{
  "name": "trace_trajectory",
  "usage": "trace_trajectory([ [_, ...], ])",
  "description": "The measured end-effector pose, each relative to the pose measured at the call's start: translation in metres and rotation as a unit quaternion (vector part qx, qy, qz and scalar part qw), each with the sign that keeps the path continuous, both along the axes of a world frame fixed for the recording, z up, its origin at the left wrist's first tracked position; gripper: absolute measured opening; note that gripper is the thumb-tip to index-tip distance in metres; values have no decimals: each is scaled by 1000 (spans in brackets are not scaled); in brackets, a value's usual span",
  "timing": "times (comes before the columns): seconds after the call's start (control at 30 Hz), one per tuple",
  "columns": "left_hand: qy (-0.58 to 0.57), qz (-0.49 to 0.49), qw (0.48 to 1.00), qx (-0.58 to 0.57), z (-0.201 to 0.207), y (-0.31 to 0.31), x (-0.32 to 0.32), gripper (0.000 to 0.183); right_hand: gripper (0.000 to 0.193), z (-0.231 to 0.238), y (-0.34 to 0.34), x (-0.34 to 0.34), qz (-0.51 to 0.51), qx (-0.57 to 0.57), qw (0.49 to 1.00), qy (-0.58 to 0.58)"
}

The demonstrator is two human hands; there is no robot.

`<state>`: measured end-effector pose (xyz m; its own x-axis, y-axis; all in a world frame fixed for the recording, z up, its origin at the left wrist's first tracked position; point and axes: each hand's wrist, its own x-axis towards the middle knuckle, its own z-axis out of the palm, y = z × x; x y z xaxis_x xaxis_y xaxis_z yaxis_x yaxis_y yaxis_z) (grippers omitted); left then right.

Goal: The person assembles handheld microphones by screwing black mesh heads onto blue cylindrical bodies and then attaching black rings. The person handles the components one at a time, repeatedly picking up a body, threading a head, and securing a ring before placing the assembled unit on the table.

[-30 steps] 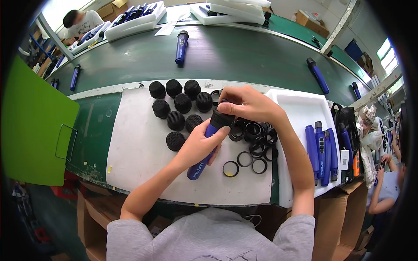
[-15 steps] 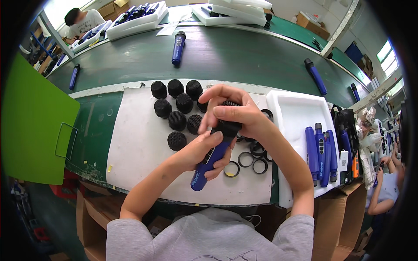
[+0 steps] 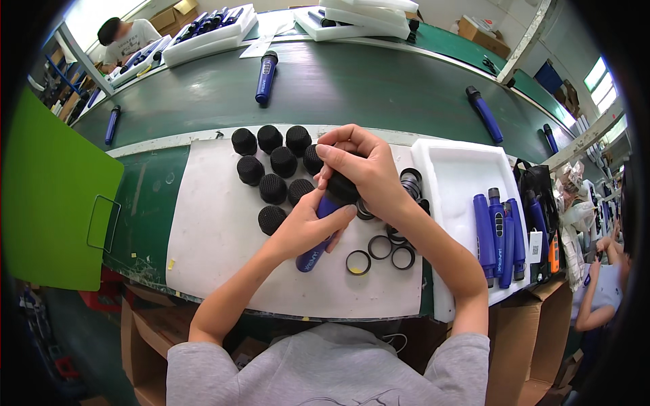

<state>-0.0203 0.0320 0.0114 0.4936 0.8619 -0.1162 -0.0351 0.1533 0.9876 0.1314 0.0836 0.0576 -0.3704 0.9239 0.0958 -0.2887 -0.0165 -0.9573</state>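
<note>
Holding a blue microphone [image 3: 315,256], tilted, above the middle of the surface [image 3: 145,210].

Wrapping the left hand [image 3: 299,230] closed around the barrel; curling the right hand [image 3: 365,166] over the black top end, exact grip hidden. Probably light, stiff and slick along the smooth barrel: best taken mid-barrel, with only gentle pressure on the black end. Hanging over a white sheet [image 3: 210,250], between grouped black mesh caps [image 3: 283,162] on the left and loose black rings [image 3: 403,268] on the right. Flanked at the surface's right edge by a white foam tray [image 3: 460,169] of blue barrels [image 3: 484,227]; backed, beyond the far edge, by a dark green belt [image 3: 196,91] carrying spaced microphones [image 3: 266,81].
</note>
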Motion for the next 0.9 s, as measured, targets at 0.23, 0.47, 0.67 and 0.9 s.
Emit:
trace_trajectory([
  [0.23,-311,-221,904,-195,6,-8,-6,56,24,15,-3,9,119,18,983,141],
  [0.47,0,25,998,64,10,-8,4,30,24,13,-13,0,-36,81,996,3],
  [0.67,13,-23,1000,10,12,-3,1,27,22,9,-6,4,-23,60,998,11],
  [0.9,-242,-160,938,-188,13,-14,-2,25,24,13,-8,5,117,22,988,98],
])
